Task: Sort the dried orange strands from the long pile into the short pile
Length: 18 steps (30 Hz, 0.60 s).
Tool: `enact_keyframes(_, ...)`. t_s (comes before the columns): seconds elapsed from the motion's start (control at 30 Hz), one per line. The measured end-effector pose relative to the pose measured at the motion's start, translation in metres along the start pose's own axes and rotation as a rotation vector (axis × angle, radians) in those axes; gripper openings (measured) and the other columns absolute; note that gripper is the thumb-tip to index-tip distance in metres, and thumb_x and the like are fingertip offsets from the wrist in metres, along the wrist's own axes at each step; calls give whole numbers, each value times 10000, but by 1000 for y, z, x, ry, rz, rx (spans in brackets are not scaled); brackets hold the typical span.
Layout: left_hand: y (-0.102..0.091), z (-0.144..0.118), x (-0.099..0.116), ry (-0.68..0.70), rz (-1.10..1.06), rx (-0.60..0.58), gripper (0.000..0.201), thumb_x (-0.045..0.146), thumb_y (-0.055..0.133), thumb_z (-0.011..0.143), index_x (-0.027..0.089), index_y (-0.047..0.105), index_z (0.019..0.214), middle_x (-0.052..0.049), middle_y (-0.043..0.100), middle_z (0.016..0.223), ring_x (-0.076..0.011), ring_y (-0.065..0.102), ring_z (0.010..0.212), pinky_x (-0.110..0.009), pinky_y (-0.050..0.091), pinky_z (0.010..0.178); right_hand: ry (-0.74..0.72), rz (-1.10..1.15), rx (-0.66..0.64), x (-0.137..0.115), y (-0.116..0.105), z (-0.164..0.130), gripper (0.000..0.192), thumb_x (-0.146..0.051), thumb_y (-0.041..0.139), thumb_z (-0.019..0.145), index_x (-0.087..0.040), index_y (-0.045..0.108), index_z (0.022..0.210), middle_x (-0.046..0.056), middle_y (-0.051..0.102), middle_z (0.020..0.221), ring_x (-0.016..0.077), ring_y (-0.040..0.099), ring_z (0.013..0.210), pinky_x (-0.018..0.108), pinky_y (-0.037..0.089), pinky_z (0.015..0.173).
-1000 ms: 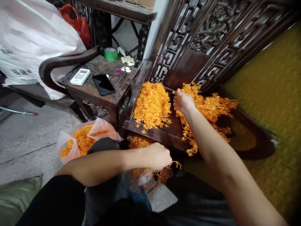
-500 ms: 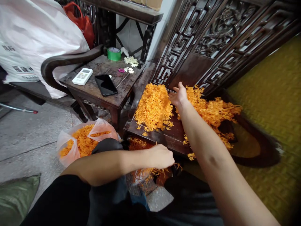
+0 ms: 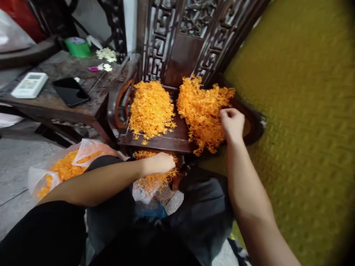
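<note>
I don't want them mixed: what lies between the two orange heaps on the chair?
The head view shows a strip of seat between the left heap and the right heap.

Plain black sleeve (image 3: 47, 229) above a bare left forearm (image 3: 102, 183) — dark, creased trousers (image 3: 205, 199) below, right forearm (image 3: 248, 183) bare too

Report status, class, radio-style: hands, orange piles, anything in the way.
Right hand at right orange pile, grip unclear. Left hand over orange strands, grip hidden. Left orange pile on seat, apart from hands. Phone, remote off left, not in the way.
</note>
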<state>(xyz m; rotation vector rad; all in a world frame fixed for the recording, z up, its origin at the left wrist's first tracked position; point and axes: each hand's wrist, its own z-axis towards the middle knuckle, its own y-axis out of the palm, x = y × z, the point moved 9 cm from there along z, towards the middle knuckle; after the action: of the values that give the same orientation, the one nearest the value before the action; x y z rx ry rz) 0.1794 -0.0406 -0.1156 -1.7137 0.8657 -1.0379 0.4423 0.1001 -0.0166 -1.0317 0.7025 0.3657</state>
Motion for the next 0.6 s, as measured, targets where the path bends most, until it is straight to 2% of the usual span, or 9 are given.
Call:
enact_keyframes(0.07, -6, 17, -2, -14, 15, 10, 260, 30, 576, 847, 133, 786, 960, -155, 778, 833, -296, 769, 791, -353, 574, 670, 36, -155, -73, 26, 2, -18, 442, -471, 773, 766, -130, 751, 1045, 196, 694, 1139, 333, 652, 1090, 483, 475, 1036)
enact_keyframes(0.13, -22, 38, -7, -65, -2, 85, 268, 123, 557, 906, 148, 773, 1062, -168, 782, 916, -317, 770, 853, -403, 584, 737, 74, -274, -151, 47, 7, -29, 445, -358, 870, 660, -131, 781, 1033, 211, 706, 1159, 352, 658, 1097, 475, 477, 1026)
enact_keyframes(0.23, -50, 78, -19, -183, -52, 220, 291, 259, 562, 946, 159, 742, 1151, -177, 772, 1030, -343, 753, 977, -460, 576, 854, 108, -392, -242, 67, 9, -38, 284, -230, 806, 721, -143, 800, 991, 178, 761, 1010, 316, 705, 995, 416, 512, 946)
enact_keyframes(0.3, -63, 105, -27, -265, -73, 288, 347, 270, 544, 960, 146, 688, 1250, -188, 752, 1121, -347, 730, 1062, -481, 561, 914, 96, -440, -260, 69, 4, -39, 206, -198, 720, 798, -150, 805, 979, 152, 775, 938, 286, 721, 943, 376, 520, 920)
enact_keyframes(0.4, -76, 143, -38, -391, -122, 400, 470, 299, 492, 999, 121, 535, 1432, -214, 679, 1303, -345, 665, 1207, -497, 535, 991, 15, -469, -220, 57, -9, -39, 271, -184, 614, 876, -151, 800, 1071, 155, 766, 1061, 273, 712, 997, 363, 514, 958)
enact_keyframes(0.5, -77, 175, -46, -454, -239, 513, 657, 406, 511, 1005, 108, 346, 1567, -234, 525, 1519, -339, 537, 1382, -486, 496, 1076, -81, -473, -126, 33, -25, -40, 405, -166, 522, 926, -150, 732, 1273, 171, 694, 1234, 287, 665, 1133, 392, 486, 1035)
enact_keyframes(0.6, -67, 205, -50, -412, -446, 592, 930, 494, 669, 910, 111, 219, 1628, -220, 364, 1652, -334, 356, 1525, -471, 424, 1170, -219, -374, 30, 0, -45, -46, 402, -175, 478, 955, -141, 718, 1275, 161, 666, 1163, 278, 655, 1089, 398, 511, 1005)
